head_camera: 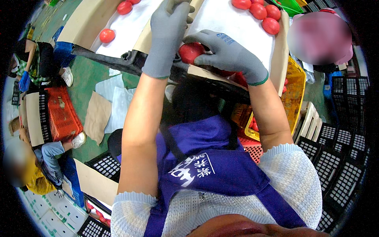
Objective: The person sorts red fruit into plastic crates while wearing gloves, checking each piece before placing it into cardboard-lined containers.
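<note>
My right hand (pixel 226 51), in a grey knitted glove, closes its thumb and fingers round a red tomato (pixel 192 53) near the front edge of the right-hand crate. My left hand (pixel 171 26), gloved the same way, reaches over the divide between two lined crates; its fingertips are cut off by the top of the picture, so I cannot tell what it holds. White paper liner (pixel 219 17) covers the right crate, where several tomatoes (pixel 270 26) lie at the far right. On the liner of the left crate rests a single tomato (pixel 107 35), with others farther back.
A yellow plastic crate (pixel 296 89) with tomatoes stands at my right, beside stacked black crates (pixel 331 166). Paper sheets (pixel 99 115) lie on the green floor. Co-workers sit at the left by a red crate (pixel 60 109); another person (pixel 321 38) is at the upper right.
</note>
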A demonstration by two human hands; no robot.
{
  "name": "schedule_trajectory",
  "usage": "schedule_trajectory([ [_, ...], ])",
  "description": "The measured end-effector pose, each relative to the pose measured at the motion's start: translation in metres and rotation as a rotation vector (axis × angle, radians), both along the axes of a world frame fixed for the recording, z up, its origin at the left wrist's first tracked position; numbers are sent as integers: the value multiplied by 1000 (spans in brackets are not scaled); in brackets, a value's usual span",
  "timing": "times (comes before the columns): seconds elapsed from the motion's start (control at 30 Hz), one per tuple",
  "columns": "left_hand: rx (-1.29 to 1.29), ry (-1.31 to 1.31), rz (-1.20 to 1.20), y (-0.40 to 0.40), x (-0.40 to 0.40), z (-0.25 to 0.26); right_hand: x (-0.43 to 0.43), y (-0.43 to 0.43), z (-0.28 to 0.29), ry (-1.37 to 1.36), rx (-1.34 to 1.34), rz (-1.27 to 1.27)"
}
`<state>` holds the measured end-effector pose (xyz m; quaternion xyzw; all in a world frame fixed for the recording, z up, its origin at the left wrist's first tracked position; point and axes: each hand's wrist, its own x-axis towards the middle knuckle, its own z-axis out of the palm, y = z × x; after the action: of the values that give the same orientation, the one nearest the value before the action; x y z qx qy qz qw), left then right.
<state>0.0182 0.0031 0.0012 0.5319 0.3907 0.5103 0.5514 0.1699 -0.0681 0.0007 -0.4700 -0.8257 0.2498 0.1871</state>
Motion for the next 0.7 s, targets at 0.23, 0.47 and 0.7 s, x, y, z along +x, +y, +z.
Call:
schedule_trajectory([
  [0.23,116,72,-14,7,5,-13,10,3,-17,68,66,20],
  [0.47,179,378,66,11,-8,-10,2,7,0,204,-60,62],
  [0.7,491,269,155,6,33,-30,36,-7,-12,105,144,-406],
])
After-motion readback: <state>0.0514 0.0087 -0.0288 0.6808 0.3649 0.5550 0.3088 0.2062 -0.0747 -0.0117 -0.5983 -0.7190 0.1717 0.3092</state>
